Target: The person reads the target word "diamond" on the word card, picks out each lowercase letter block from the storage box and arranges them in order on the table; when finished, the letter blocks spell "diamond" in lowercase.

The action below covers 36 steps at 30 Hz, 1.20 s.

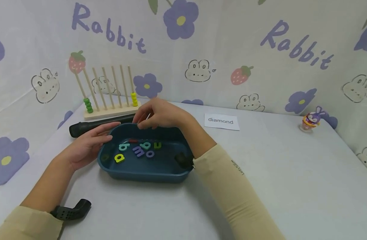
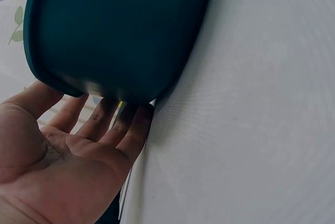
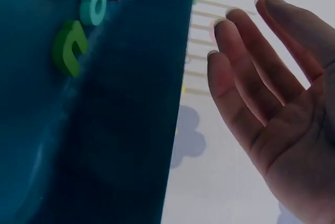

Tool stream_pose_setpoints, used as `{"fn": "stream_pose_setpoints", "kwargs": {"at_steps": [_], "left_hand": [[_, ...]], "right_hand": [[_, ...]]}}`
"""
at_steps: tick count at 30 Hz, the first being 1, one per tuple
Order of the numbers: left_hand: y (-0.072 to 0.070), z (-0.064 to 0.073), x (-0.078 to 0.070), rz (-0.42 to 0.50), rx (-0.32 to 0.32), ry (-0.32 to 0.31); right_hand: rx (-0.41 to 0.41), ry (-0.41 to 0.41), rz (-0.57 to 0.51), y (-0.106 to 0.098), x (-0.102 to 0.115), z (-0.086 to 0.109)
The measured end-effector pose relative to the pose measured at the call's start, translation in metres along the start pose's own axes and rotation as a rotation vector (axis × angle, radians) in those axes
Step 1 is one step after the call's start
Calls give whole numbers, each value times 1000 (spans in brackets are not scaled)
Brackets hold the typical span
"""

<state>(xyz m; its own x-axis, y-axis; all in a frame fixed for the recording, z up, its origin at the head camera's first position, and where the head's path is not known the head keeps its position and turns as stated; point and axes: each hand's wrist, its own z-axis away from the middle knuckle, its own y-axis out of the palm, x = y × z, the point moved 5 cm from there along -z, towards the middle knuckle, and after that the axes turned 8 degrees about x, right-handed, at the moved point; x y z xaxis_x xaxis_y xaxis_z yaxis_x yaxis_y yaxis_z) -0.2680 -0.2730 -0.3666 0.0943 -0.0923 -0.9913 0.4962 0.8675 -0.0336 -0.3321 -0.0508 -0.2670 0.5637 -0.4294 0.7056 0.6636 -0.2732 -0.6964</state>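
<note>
A dark blue plastic basin (image 1: 147,177) stands on the white table and holds several coloured letters. Among them lie a yellow "a" (image 1: 119,158), a purple "m" (image 1: 138,151), a purple "o" (image 1: 150,154) and a green "n" (image 3: 69,47). Against the basin's left end, my left hand (image 1: 87,146) touches the wall with extended fingers, as the left wrist view also shows. My right hand (image 1: 164,114) hovers over the far rim. In the right wrist view its fingers are loosely bent, with nothing held between them.
Behind the basin lies a black microphone (image 1: 99,124), in front of a wooden bead rack (image 1: 111,112) with green and yellow beads. A "diamond" card (image 1: 221,121) lies to the right. Farther right stands a small purple rabbit figure (image 1: 311,120). A patterned cloth forms the backdrop.
</note>
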Motion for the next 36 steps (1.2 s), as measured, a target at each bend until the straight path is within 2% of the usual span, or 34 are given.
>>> {"fn": "stream_pose_setpoints", "kwargs": {"at_steps": [5, 8, 14, 21, 28, 32, 36], "left_hand": [[1, 0, -3, -27, -2, -9], [2, -2, -3, -35, -6, -8], [4, -6, -3, -47, -12, -7], [2, -1, 1, -53, -24, -8], [2, -1, 3, -43, 3, -8], [0, 1, 5, -43, -8, -15], [0, 0, 4, -42, -6, -16]], "right_hand": [[92, 28, 69, 10, -5, -10], [120, 73, 121, 13, -11, -11], [181, 146, 153, 21, -21, -10], [250, 227, 250, 38, -23, -16], [270, 261, 298, 46, -24, -20], [280, 254, 344, 49, -19, -22], [281, 287, 388, 51, -17, -21]]}}
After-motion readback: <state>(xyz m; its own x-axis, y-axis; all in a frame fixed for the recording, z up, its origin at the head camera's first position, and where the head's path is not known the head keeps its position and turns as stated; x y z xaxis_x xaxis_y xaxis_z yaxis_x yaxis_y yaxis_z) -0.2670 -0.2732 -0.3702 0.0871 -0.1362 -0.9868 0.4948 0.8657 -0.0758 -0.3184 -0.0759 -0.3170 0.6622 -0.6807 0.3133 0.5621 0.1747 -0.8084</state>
